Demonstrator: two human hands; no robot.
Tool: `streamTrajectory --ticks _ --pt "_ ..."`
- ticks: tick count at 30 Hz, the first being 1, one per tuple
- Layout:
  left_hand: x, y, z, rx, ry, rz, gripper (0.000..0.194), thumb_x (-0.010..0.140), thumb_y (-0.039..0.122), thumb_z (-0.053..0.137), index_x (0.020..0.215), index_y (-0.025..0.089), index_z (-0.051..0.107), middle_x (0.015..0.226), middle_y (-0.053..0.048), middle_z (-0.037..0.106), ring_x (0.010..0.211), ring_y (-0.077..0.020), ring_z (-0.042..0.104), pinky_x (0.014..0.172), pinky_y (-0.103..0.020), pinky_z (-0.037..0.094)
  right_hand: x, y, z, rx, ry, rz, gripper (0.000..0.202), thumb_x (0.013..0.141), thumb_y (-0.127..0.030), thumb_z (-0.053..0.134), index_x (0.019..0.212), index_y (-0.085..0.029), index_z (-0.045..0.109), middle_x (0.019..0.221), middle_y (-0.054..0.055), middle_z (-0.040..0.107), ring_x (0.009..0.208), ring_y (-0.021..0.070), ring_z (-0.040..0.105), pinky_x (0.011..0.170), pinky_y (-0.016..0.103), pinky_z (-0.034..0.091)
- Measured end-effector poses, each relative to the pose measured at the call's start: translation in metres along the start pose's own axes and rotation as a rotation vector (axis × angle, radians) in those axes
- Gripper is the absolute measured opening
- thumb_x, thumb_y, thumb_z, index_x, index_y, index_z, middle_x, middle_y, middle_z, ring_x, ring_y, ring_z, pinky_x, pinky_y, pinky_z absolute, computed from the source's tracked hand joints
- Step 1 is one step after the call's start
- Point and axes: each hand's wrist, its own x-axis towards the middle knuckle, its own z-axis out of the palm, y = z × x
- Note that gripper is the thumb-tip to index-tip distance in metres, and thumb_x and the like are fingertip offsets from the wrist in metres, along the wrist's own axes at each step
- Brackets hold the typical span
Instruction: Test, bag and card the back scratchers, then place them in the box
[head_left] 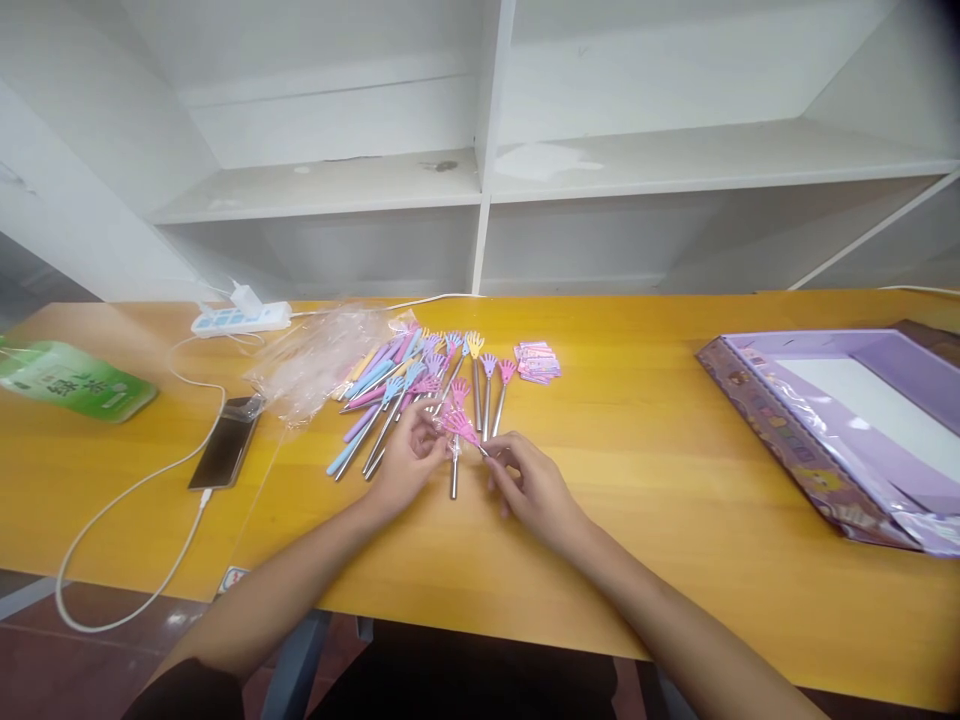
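Two bare hands meet over a glossy yellow wooden table (675, 480); the left hand (405, 462) curls its fingers narrowly about the pink, claw-shaped plastic head of a small back scratcher (458, 428), whose slim metal stem lies on the tabletop just below it; the right hand (529, 485) pinches with thumb and forefinger at the tip of that same pink head, the remaining fingers loosely bent; the held scratcher sits near the table's middle, directly in front of the person and just short of the pile. Behind the hands lies a loose heap of scratchers (409, 385) with shiny steel stems, pastel handles in blue, pink, purple and yellow, and fan-like pronged heads; three more stand apart in a neat row beside it; a crinkled clear plastic bag (319, 355) touches the heap's left side; a small stack of pink printed cards (537, 361) lies to its right. Farther left rest a dark flat phone (225, 445) on a white cable, a white power strip (240, 318) and a green soft packet (71, 378); at far right sits a shallow purple cardboard box (825, 420) with film wrap; white empty-looking shelving (480, 180) rises behind.
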Motion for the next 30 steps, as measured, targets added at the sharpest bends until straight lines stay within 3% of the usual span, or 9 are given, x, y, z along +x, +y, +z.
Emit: streamTrajectory --ticks 4,7,11,15,18,21,26,30 --pt "-0.004 0.002 0.004 0.090 -0.050 -0.021 0.062 0.092 0.024 0.072 0.149 0.030 0.050 0.108 -0.003 0.055 0.091 -0.0133 0.065 0.083 -0.027 0.059 0.000 -0.003 0.001 -0.020 -0.015 0.011 0.031 0.109 -0.052 0.049 0.116 -0.025 0.062 0.095 0.006 0.061 0.061 0.0144 0.062 0.047 0.027 0.057" --pt "-0.008 0.000 0.009 0.120 -0.110 -0.037 0.069 0.091 0.023 0.073 0.154 0.030 0.047 0.104 -0.003 0.058 0.086 -0.0131 0.065 0.080 -0.027 0.059 0.000 -0.005 0.004 0.028 0.016 0.088 0.033 0.106 -0.057 0.052 0.111 -0.025 0.058 0.086 0.003 0.064 0.053 0.0141 0.061 0.045 0.028 0.055" --pt "-0.013 -0.006 0.016 0.104 -0.177 -0.063 0.050 0.092 0.029 0.073 0.141 0.027 0.063 0.118 -0.009 0.059 0.083 -0.0133 0.065 0.074 -0.027 0.060 -0.001 -0.010 0.008 0.110 0.035 0.175 0.037 0.102 -0.062 0.057 0.102 -0.025 0.051 0.078 0.001 0.066 0.049 0.0139 0.061 0.046 0.028 0.055" --pt "-0.009 -0.004 0.013 0.062 -0.072 -0.069 0.036 0.091 0.032 0.075 0.125 0.022 0.072 0.126 -0.011 0.059 0.089 -0.0148 0.067 0.082 -0.030 0.062 -0.004 -0.020 0.003 0.137 -0.095 0.178 0.032 0.102 -0.055 0.060 0.112 -0.025 0.056 0.085 0.003 0.066 0.060 0.0155 0.065 0.049 0.028 0.057" --pt "0.000 0.001 0.003 0.024 0.049 -0.064 0.040 0.091 0.030 0.075 0.129 0.020 0.068 0.105 -0.006 0.067 0.082 -0.0142 0.067 0.083 -0.031 0.059 -0.007 -0.029 -0.005 0.233 -0.260 0.210 0.036 0.102 -0.050 0.063 0.128 -0.027 0.054 0.094 0.004 0.066 0.071 0.0169 0.065 0.047 0.025 0.056" --pt "0.009 0.004 -0.010 0.035 0.145 -0.027 0.042 0.091 0.030 0.074 0.131 0.021 0.065 0.089 -0.001 0.067 0.077 -0.0154 0.067 0.079 -0.030 0.057 -0.009 -0.035 -0.013 0.271 -0.353 0.168 0.035 0.101 -0.043 0.066 0.131 -0.029 0.056 0.108 0.006 0.067 0.080 0.0158 0.065 0.060 0.026 0.059" --pt "0.015 0.005 -0.019 0.067 0.205 0.018 0.042 0.090 0.030 0.073 0.130 0.023 0.065 0.114 -0.006 0.070 0.088 -0.0166 0.069 0.083 -0.030 0.058 -0.008 -0.035 -0.016 0.170 -0.377 0.038 0.025 0.103 -0.039 0.064 0.125 -0.028 0.063 0.114 0.007 0.071 0.090 0.0173 0.067 0.083 0.034 0.059" --pt "0.011 0.009 -0.013 0.036 0.086 -0.001 0.044 0.090 0.030 0.074 0.133 0.025 0.063 0.130 -0.009 0.065 0.087 -0.0151 0.066 0.076 -0.028 0.058 -0.007 -0.029 -0.015 0.092 -0.315 -0.017 0.022 0.105 -0.040 0.062 0.124 -0.028 0.064 0.105 0.006 0.074 0.087 0.0184 0.068 0.080 0.034 0.059"
